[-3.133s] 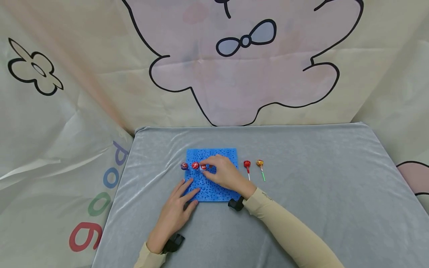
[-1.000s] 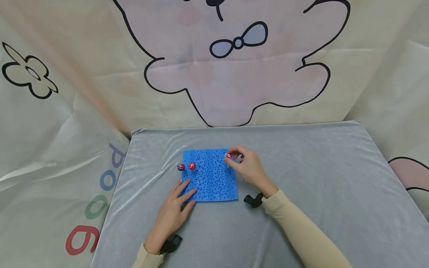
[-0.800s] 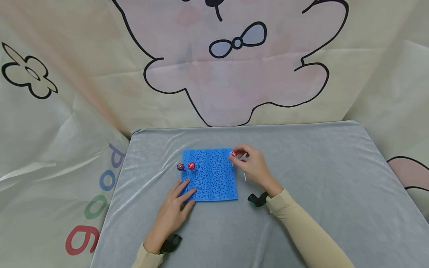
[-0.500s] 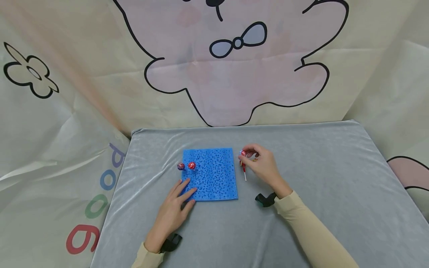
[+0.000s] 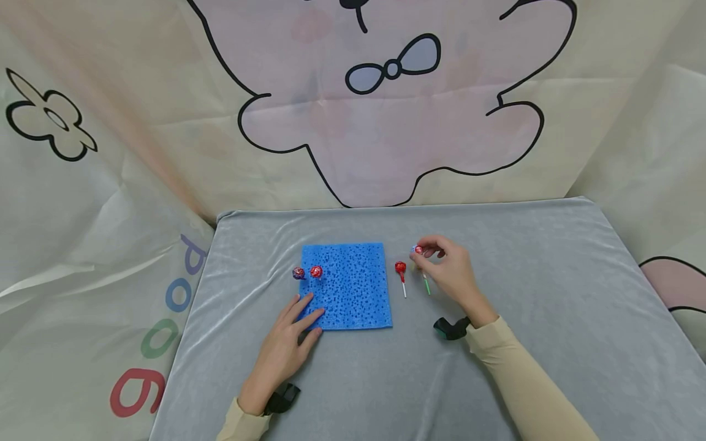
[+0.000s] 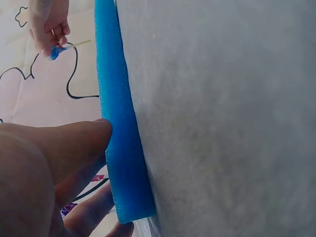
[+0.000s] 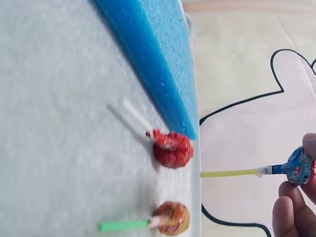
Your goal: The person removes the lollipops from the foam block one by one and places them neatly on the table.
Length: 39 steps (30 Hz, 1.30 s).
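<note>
My right hand [image 5: 449,269] pinches a lollipop [image 7: 297,167] by its blue-and-red wrapped head. Its yellow stick hangs down above the table, over a second lollipop with a green stick [image 5: 427,285], whose orange head is partly hidden by the fingers in the head view. To the left of that one lies a red lollipop [image 5: 400,267] with a white stick. My left hand [image 5: 284,349] rests with spread fingers on the near left corner of a blue foam block [image 5: 353,288]. Standing in the block's left part are a red lollipop [image 5: 316,271] and a dark purple one [image 5: 298,273].
Grey velvety cloth [image 5: 353,380] covers the table. A pale fabric backdrop [image 5: 469,135] with cartoon outlines hangs behind it and along both sides. Each wrist wears a black camera mount [image 5: 282,399].
The right hand has lifted the third lollipop out of the foam and carried it right, past the lying red one, over the green-stick one. The left hand stays on the block.
</note>
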Tool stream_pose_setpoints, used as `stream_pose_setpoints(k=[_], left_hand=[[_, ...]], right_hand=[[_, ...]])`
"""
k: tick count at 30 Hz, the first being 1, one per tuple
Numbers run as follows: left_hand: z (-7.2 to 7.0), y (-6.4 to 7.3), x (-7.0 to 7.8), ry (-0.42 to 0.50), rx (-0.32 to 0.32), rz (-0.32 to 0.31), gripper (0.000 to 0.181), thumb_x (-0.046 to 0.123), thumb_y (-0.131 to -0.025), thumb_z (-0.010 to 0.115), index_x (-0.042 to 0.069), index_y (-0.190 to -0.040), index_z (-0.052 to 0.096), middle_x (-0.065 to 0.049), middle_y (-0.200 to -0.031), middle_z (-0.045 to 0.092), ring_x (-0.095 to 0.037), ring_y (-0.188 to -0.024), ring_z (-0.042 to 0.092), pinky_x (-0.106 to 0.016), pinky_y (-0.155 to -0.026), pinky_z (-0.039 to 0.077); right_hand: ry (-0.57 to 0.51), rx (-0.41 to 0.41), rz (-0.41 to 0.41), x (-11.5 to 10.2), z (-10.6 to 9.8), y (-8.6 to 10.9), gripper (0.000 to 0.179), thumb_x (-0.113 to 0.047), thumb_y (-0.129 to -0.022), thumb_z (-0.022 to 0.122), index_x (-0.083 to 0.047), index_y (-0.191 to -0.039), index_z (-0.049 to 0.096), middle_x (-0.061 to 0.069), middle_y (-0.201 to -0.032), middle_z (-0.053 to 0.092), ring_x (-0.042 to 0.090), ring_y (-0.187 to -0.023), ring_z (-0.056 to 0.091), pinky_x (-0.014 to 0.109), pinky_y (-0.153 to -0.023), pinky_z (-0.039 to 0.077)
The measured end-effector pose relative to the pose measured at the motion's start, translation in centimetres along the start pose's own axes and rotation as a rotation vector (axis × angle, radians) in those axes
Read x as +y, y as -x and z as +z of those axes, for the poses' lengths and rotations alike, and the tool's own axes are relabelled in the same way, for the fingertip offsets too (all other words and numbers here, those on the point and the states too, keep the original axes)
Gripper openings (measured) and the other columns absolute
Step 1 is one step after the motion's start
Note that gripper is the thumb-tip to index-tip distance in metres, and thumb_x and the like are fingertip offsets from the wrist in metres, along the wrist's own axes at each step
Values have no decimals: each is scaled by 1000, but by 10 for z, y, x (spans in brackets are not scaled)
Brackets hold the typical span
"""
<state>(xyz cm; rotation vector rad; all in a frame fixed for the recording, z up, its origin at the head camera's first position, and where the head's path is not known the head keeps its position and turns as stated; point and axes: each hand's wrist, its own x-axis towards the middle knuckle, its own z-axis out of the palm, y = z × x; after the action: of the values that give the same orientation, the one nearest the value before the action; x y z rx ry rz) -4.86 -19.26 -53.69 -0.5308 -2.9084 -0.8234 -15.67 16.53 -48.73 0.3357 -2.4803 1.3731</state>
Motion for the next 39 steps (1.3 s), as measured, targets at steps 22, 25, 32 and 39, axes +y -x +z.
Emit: stream_pose_setpoints(k=[22,25,32,39], left_hand=[[0,0,1,-4,3,8,42,23,-97,76,15,-137,70,-11,-160,50,-43,-151,39,-63,-114,43],[-1,0,0,6,-10,-5,41,23,-98,75,16,-138,70,-10,-161,49,-42,-152,38,-62,-116,42],[-1,0,0,4,-16,-10,42,25,-98,75,18,-139,70,-9,-161,49,-41,-153,37,-62,-116,42],[-1,0,0,-2,-7,0,42,24,-97,76,17,-138,70,-10,-160,50,-42,-152,38,-62,-115,43]], right_hand=[[43,122,134,31,-42,12,18,-15,-86,85,-7,-98,74,2,-85,71,-3,-76,58,21,-75,43],[44,132,153,32,-45,12,18,-16,-85,86,-8,-96,74,-4,-83,69,-3,-75,58,18,-74,43],[52,141,151,33,-48,13,18,-15,-84,88,-8,-93,73,-6,-80,67,-2,-73,57,15,-72,42],[66,148,135,35,-47,12,19,-15,-83,88,-7,-92,73,0,-80,68,-2,-72,56,12,-70,42]])
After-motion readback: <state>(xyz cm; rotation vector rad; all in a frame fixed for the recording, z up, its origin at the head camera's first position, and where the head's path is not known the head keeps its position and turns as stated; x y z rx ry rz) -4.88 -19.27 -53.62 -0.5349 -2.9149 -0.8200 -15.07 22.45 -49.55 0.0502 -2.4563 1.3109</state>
